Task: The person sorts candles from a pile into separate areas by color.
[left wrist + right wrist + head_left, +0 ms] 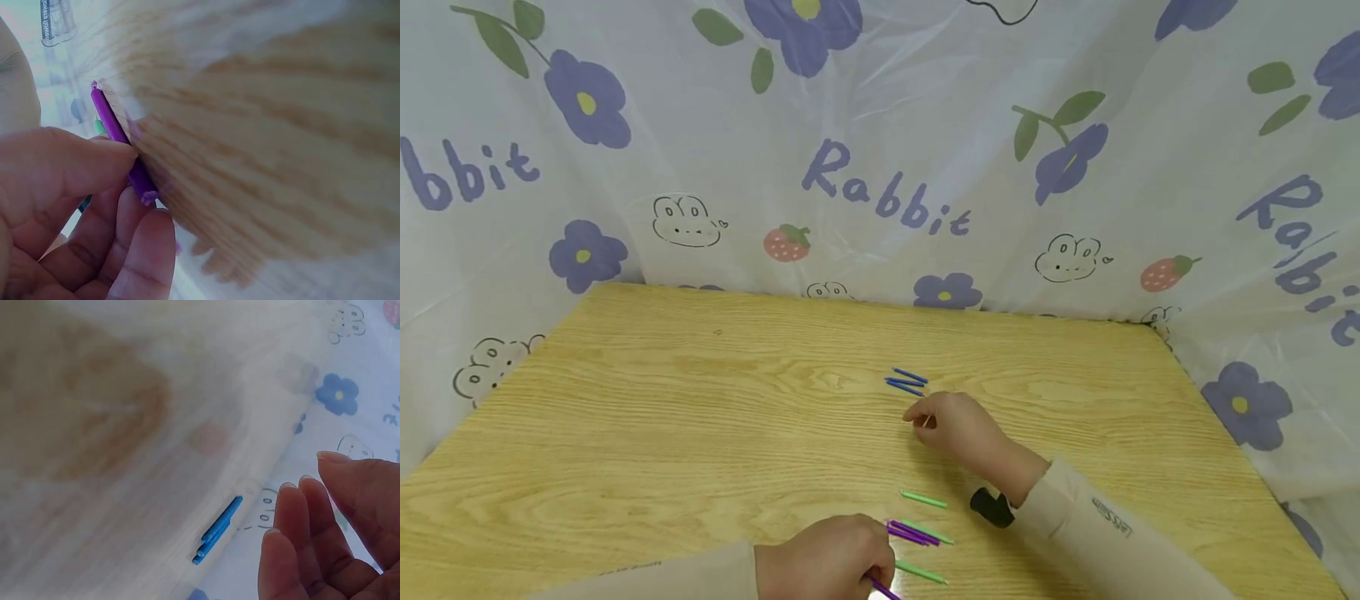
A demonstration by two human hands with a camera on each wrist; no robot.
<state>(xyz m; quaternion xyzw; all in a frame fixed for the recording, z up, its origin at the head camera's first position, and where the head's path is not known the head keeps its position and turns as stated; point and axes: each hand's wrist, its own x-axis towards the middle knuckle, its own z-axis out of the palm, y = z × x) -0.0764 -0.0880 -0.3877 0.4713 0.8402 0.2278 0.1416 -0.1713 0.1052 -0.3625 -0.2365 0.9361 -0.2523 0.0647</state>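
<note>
My left hand [831, 557] is at the table's near edge, pinching a thin purple candle [112, 119] between thumb and fingers. In the head view, part of that candle shows below the fingers. Just beyond this hand lie several purple candles [913, 534], bunched together over a green candle [942, 537]. Other green candles [923, 499] lie on either side of the bunch. Farther forward, my right hand [958, 429] hovers over the table with loosely bent fingers and nothing between them. Several blue candles [906, 382] lie just past its fingertips, also visible in the right wrist view.
The wood-grain table [662, 417] reaches back to a printed curtain [880, 100] hanging behind it and along both sides. A black band [992, 507] sits at my right wrist, by the sleeve [1097, 525].
</note>
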